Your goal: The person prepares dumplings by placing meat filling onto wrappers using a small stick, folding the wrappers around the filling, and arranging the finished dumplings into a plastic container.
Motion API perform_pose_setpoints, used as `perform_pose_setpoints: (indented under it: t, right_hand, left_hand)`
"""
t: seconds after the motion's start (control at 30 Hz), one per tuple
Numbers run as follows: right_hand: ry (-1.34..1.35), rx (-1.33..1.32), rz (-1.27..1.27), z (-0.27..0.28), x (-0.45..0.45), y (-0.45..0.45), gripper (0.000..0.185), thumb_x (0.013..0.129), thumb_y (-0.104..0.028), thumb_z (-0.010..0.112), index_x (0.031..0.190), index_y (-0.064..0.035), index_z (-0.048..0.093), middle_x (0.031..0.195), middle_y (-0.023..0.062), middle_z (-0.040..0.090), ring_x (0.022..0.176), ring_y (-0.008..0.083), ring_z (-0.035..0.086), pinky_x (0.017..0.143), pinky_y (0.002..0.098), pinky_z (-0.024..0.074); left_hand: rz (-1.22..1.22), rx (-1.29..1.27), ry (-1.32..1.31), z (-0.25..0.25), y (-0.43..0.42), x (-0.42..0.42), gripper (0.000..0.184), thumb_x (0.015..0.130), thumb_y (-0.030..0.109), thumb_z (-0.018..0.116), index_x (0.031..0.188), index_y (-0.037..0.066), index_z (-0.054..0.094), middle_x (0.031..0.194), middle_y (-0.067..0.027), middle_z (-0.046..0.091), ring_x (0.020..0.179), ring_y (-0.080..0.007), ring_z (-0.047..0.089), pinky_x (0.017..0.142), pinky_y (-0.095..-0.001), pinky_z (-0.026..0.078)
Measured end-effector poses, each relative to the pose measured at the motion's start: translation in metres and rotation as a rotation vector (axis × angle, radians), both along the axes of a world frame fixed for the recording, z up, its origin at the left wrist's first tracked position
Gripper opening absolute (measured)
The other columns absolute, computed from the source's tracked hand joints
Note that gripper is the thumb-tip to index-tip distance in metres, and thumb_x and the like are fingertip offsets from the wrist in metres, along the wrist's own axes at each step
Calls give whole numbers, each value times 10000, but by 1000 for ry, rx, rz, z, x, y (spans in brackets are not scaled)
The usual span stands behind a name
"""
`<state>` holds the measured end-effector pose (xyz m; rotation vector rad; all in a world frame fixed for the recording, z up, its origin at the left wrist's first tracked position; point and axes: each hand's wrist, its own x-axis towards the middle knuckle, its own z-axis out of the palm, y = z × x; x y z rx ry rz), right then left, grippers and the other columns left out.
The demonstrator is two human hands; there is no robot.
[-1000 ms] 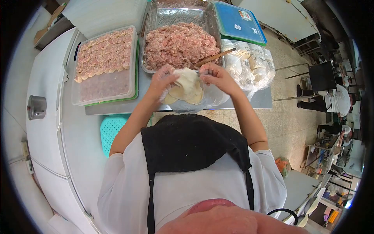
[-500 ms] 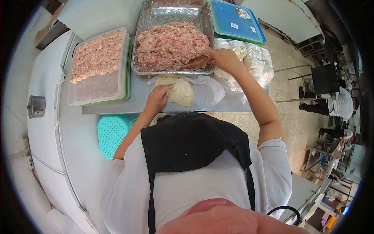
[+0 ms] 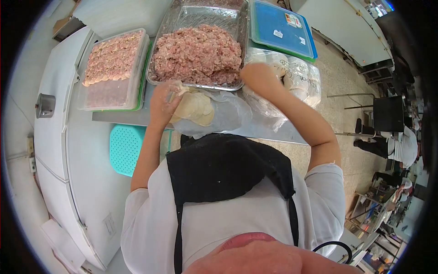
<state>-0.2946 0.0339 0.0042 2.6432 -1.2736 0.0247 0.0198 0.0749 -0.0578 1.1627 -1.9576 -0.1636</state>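
My left hand (image 3: 164,101) is curled round a pale dough wrapper (image 3: 180,87) near the front left corner of the metal tray. Beside it, flat dough wrappers (image 3: 195,109) lie on a clear plastic bag (image 3: 226,112). The metal tray (image 3: 205,86) holds a heap of ground meat (image 3: 196,55). At the tray's front right corner is my right hand (image 3: 256,75), its fingers mostly turned away from view; whether it holds the wooden stick seen earlier is hidden.
Left stands a plastic container (image 3: 109,93) with rows of filled dumplings. Bagged wrappers (image 3: 299,82) and blue lids (image 3: 283,32) are on the right. A turquoise basket (image 3: 124,148) sits below the table edge (image 3: 123,116). People (image 3: 401,146) are far right.
Both hands were together at the wrappers; my right hand moved away to the tray's right corner. My left hand has lifted a wrapper away from the others, leftward. The view has shifted slightly.
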Motion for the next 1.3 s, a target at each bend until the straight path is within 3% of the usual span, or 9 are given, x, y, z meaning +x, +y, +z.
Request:
perform_pose_setpoints:
  t: [0.23,0.4,0.5,0.63,0.9,1.0,1.13,1.23,1.3]
  right_hand:
    - [7,74,59,8,-12,-5,121,721,-103,582,664,-55,678,656,145,647,629,290,666,527,395,513]
    - [25,23,10,-26,0,-4,147,740,-143,601,665,-47,682,655,148,650,633,284,672,527,397,519]
    - [-4,76,58,-14,8,9,151,746,-149,604,663,-50,683,660,146,652,641,280,674,516,398,513]
    - [20,94,-79,-4,-7,-30,152,752,-121,581,661,-48,678,690,160,655,668,297,670,550,417,517]
    - [-275,271,-108,-38,47,10,223,863,-210,525,805,-61,682,754,169,662,729,327,658,629,430,522]
    - [-662,651,-237,-32,38,4,312,923,-323,526,811,-79,685,756,172,650,738,352,637,672,460,492]
    - [-679,535,-206,-5,22,-9,309,896,-335,556,783,-76,680,757,158,658,732,350,638,664,450,492]
    - [19,345,-370,9,21,-15,295,883,-299,527,774,-73,681,742,145,660,746,338,649,685,442,508]
    - [29,347,-339,-10,33,-1,297,881,-294,518,772,-73,682,732,149,656,751,336,651,684,446,511]
  left_hand:
    - [73,427,440,26,-3,-7,102,849,49,605,851,48,502,1144,-95,616,1043,-177,587,888,-302,445]
    - [-174,769,1042,48,-3,-16,245,929,138,558,1130,11,618,1201,-81,616,1025,-152,596,896,-289,454]
    - [-56,652,367,34,-8,-6,319,944,174,550,1211,11,612,1146,-82,653,1022,-136,599,903,-277,456]
    - [-49,617,394,32,-7,3,286,954,193,536,1124,-3,656,1088,-75,680,1036,-134,601,912,-279,458]
    - [-190,914,1701,20,-35,34,411,960,172,488,1324,-12,437,1236,-186,574,1119,-286,583,966,-397,472]
    - [-301,880,1626,0,-53,47,449,970,188,484,1369,4,393,1347,-154,502,1224,-283,508,1045,-420,410]
    - [-245,867,1668,20,-71,44,463,962,181,500,1375,7,384,1352,-151,497,1237,-283,498,1061,-419,395]
    - [-343,843,1684,21,-89,46,469,959,174,506,1378,3,381,1354,-154,495,1236,-283,498,1061,-420,394]
    - [-342,805,1709,22,-95,45,469,956,178,513,1371,-3,390,1333,-160,511,1225,-282,507,1056,-418,399]
